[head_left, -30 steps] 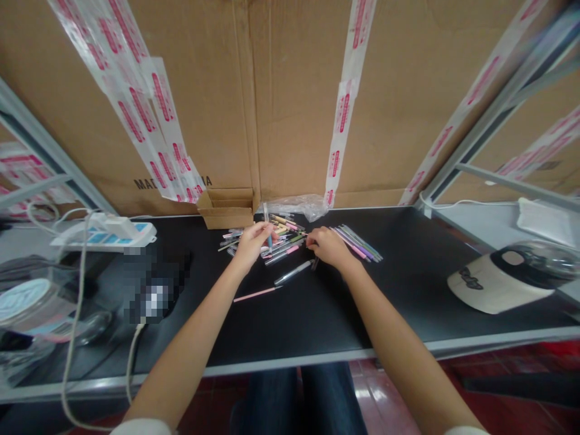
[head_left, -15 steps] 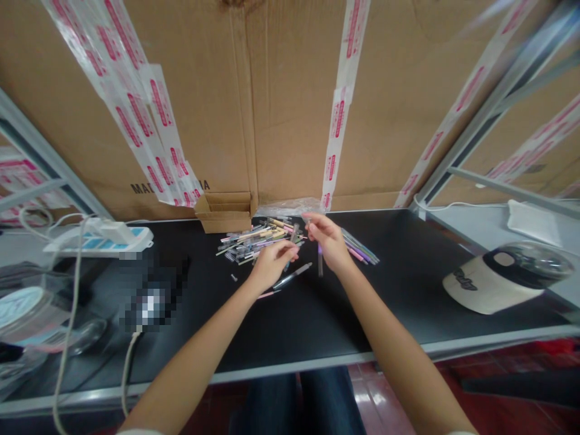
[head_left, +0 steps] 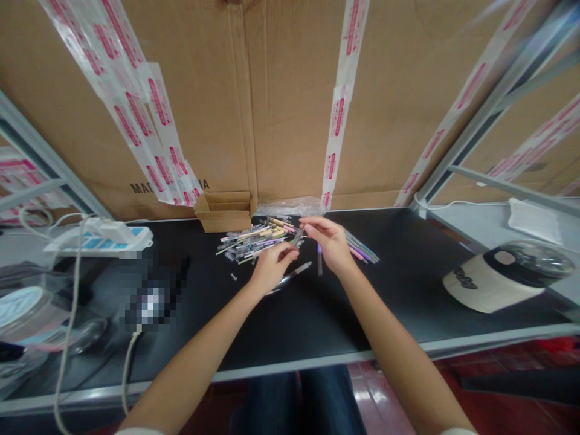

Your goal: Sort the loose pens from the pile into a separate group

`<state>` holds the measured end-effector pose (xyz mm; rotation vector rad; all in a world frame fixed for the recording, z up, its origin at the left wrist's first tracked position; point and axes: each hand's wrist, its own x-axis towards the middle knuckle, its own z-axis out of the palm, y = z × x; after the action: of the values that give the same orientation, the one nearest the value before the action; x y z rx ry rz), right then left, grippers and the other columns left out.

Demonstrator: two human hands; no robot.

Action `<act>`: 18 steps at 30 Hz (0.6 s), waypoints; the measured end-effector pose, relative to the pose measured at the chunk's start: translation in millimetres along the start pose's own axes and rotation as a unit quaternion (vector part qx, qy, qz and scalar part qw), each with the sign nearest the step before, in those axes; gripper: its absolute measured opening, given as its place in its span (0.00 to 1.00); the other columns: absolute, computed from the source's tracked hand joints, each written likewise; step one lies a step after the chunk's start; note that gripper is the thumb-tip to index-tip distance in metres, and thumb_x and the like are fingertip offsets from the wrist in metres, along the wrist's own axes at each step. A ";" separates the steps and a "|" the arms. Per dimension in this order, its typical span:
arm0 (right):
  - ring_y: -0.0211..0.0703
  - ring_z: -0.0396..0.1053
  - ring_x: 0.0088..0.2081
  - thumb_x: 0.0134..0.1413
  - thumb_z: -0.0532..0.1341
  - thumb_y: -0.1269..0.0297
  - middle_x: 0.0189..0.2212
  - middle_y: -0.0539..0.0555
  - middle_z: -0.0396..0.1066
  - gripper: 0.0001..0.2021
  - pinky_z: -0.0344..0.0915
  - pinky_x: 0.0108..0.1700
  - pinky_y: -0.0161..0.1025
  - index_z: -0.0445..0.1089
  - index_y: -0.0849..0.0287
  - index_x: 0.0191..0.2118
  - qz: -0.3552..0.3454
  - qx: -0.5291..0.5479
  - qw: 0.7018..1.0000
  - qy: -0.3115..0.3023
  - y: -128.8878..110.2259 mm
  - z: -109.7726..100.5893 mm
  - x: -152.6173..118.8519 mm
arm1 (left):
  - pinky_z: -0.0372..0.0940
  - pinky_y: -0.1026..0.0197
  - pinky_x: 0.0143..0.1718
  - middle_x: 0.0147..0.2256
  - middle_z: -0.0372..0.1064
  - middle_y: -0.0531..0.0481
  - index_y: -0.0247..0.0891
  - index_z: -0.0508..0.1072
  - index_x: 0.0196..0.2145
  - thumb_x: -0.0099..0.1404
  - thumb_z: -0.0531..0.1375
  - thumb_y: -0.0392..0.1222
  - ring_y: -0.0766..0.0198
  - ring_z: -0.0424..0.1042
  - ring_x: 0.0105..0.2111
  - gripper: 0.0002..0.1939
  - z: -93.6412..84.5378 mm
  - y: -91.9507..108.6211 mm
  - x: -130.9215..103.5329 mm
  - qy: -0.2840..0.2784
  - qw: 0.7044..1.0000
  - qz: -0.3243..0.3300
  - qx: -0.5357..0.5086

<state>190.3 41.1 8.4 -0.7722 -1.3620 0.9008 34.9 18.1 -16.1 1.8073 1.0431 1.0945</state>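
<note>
My left hand (head_left: 272,266) is closed in a pinch on the lower end of a clear pen barrel (head_left: 298,236), which tilts upward between my hands. At its upper end are the pinched fingertips of my right hand (head_left: 330,243); any small part between them is too blurred to make out. Behind my left hand lies a loose heap of pens and pen parts (head_left: 258,237). A clear pen with a dark middle (head_left: 295,273) lies just in front of my hands. Below my right palm is a purple pen (head_left: 319,261), and several coloured pens (head_left: 360,248) lie side by side to the right.
A small open cardboard box (head_left: 225,217) and a crumpled clear plastic bag (head_left: 290,207) stand behind the heap. At left are a power strip (head_left: 136,238), cables and a pixelated device (head_left: 151,307). A white and black appliance (head_left: 492,281) sits at right on the black table (head_left: 399,302).
My right fingertips have come down and left to the upper end of the clear barrel. The barrel in my left hand now leans more to the right.
</note>
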 end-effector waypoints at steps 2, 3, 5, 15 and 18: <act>0.42 0.71 0.38 0.47 0.65 0.62 0.34 0.52 0.75 0.07 0.67 0.44 0.41 0.75 0.56 0.34 -0.010 -0.014 1.000 -0.008 -0.8 -0.7 0.3 | 0.63 0.63 0.35 0.30 0.74 0.49 0.36 0.74 0.35 0.61 0.56 0.43 0.62 0.72 0.31 0.10 -0.1 -0.3 0.3 -0.001 1.000 0.001 0.002; 0.42 0.71 0.38 0.47 0.65 0.62 0.34 0.52 0.75 0.07 0.67 0.44 0.41 0.76 0.56 0.34 -0.020 -0.023 0.999 -0.015 -1.5 -1.1 0.4 | 0.63 0.63 0.35 0.30 0.73 0.49 0.36 0.74 0.35 0.61 0.56 0.43 0.62 0.72 0.31 0.10 0.0 -0.7 0.3 -0.001 1.000 0.001 0.003; 0.42 0.71 0.39 0.47 0.65 0.62 0.33 0.52 0.75 0.07 0.66 0.45 0.41 0.76 0.56 0.33 -0.038 -0.041 0.998 -0.033 -3.1 -1.9 0.8 | 0.63 0.63 0.35 0.30 0.73 0.49 0.36 0.74 0.35 0.61 0.56 0.43 0.63 0.72 0.30 0.10 0.4 -1.9 0.2 -0.002 1.000 -0.001 0.008; 0.40 0.70 0.35 0.50 0.61 0.63 0.35 0.52 0.75 0.08 0.65 0.36 0.36 0.75 0.56 0.36 -0.008 -0.031 0.999 -0.015 4.2 -4.0 1.5 | 0.64 0.62 0.37 0.30 0.73 0.49 0.36 0.74 0.36 0.62 0.56 0.43 0.63 0.72 0.31 0.10 0.8 -3.4 0.9 0.010 1.000 0.000 -0.015; 0.40 0.70 0.35 0.51 0.59 0.64 0.35 0.53 0.75 0.08 0.64 0.36 0.36 0.74 0.58 0.35 -0.007 -0.061 0.998 -0.014 14.9 -3.8 2.8 | 0.65 0.62 0.36 0.30 0.73 0.49 0.36 0.74 0.35 0.62 0.56 0.43 0.63 0.71 0.31 0.10 0.0 -2.8 1.5 0.023 0.999 0.008 -0.024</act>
<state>192.8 50.7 -3.7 -0.8453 -1.4562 0.8268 34.6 20.5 -18.2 1.7626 1.0218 1.1659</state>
